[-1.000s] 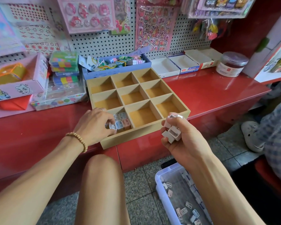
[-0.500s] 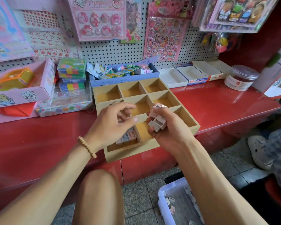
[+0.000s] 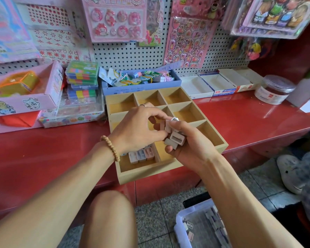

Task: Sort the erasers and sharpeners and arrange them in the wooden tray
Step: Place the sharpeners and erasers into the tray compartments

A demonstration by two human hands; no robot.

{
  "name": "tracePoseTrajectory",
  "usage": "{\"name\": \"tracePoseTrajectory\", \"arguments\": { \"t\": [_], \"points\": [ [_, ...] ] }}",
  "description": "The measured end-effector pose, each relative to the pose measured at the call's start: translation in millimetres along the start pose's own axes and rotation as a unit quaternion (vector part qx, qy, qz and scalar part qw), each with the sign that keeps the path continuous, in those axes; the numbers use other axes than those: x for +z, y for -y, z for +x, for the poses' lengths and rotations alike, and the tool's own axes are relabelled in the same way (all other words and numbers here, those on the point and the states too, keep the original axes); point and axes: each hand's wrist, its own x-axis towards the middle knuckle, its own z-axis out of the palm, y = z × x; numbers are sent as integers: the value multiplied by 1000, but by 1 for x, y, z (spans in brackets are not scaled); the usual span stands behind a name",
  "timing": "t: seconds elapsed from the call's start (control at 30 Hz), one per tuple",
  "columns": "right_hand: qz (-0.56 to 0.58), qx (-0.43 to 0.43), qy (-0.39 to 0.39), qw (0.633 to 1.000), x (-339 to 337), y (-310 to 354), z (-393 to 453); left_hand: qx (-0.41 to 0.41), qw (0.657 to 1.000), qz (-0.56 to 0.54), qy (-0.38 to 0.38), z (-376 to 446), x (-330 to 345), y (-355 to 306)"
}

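I see my right hand (image 3: 190, 142) cupped over the wooden tray (image 3: 220, 140), gripping a cluster of sharpeners (image 3: 175, 137). My left hand (image 3: 138, 129), a second ago down in the near-left compartment, now pinches one from that cluster.

Your only view comes from the camera on your head, looking forward and steeply down, close over your left hand (image 3: 138, 130) and right hand (image 3: 190, 145), which meet mid-frame. Under them lies the pale nine-compartment wooden tray (image 3: 170, 173) on the glossy red counter (image 3: 249, 119). Beyond your hands rises the white pegboard wall (image 3: 132, 54); nearer than them, your knee and the speckled floor.
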Motion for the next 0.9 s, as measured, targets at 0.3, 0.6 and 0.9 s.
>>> {"name": "tracePoseTrajectory", "arguments": {
  "t": [0.3,0.6,0.9],
  "points": [
    [39,20,-91,995,1,-5,1,45,996,54,-62,-6,2,4],
    [6,36,-50,998,9,-1,-4,24,996,-30,-77,-12,3,4],
    [-54,0,-97,994,16,-2,1,31,996,47,-73,-18,3,12]
  ]
}}
